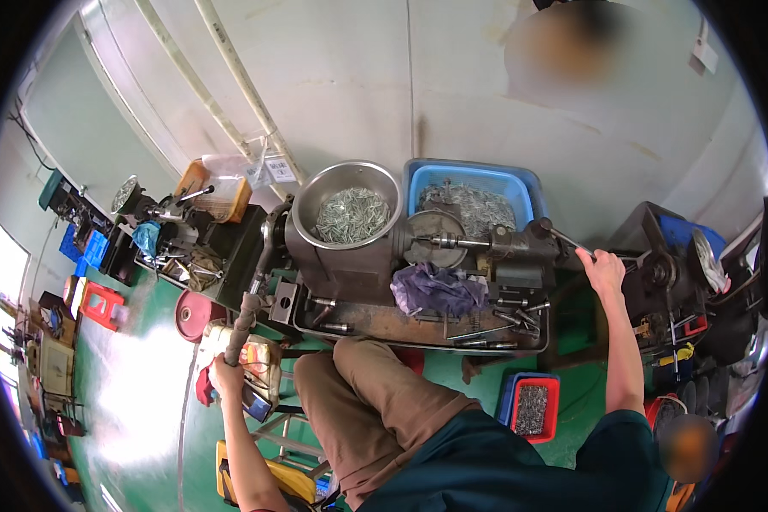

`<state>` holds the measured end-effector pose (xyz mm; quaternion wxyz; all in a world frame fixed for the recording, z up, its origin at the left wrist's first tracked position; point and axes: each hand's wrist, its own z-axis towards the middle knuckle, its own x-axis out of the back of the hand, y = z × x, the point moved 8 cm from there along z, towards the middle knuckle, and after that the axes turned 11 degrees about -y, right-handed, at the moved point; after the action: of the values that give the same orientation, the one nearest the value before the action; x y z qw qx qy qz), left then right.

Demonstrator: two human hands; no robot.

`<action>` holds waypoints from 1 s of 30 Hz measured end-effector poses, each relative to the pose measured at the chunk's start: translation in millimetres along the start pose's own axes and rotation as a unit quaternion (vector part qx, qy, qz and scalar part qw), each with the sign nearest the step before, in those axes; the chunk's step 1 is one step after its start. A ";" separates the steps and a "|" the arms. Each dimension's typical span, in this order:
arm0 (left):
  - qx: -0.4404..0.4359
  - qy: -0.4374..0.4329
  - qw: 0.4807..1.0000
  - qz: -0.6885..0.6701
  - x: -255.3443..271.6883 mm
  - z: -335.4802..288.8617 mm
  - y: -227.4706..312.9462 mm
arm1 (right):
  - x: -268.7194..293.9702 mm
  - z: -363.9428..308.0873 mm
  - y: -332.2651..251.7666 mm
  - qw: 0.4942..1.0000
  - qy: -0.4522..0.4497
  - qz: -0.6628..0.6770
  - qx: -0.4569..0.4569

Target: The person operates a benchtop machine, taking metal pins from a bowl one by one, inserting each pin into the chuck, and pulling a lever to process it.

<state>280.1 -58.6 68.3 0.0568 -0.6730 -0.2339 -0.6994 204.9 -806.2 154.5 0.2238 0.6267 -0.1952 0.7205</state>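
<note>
My left hand (224, 377) is closed round the lower end of a long lever (242, 328) wrapped in brown material, at the left of a grey bench lathe (341, 273). With my right arm stretched out, my right hand (604, 271) grips the end of a thin metal tailstock lever (563, 235). Between them are the lathe's round chuck (431, 247) and the tailstock (516, 247). A steel bowl (350, 175) on the headstock holds many thin, shiny metal pieces (352, 218). A crumpled purple rag (439, 288) hangs below the chuck.
Behind the lathe, a blue tub (529, 194) holds more metal pieces. Loose tools lie in the lathe's metal tray (384, 322). Under it stands a red bin (553, 418) of small parts. Other machines flank me, one left (179, 213), one right (657, 273). A stool (286, 439) stands by my legs.
</note>
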 end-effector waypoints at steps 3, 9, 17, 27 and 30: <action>-0.003 -0.005 1.000 0.010 -1.3 0.1 -1.1 | -4.7 3.5 3.7 0.999 -0.007 0.031 0.009; -0.007 -0.016 1.000 0.004 -1.8 0.0 -1.3 | 12.4 20.0 -24.5 0.985 0.161 -0.037 0.053; 0.019 -0.012 1.000 0.014 0.9 1.8 -3.7 | -25.6 62.4 -211.8 0.963 -0.038 0.206 0.172; 0.039 0.012 0.999 0.002 0.7 -35.5 18.4 | -81.4 34.1 -311.5 0.847 -0.298 0.338 0.281; 0.044 0.011 0.999 -0.013 -4.4 -50.3 31.6 | -81.7 32.5 -311.9 0.847 -0.294 0.334 0.292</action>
<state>247.0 -107.9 72.7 0.0801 -0.6592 -0.2726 -0.6962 417.6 -573.9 78.3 -0.2915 0.7424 -0.2304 0.5575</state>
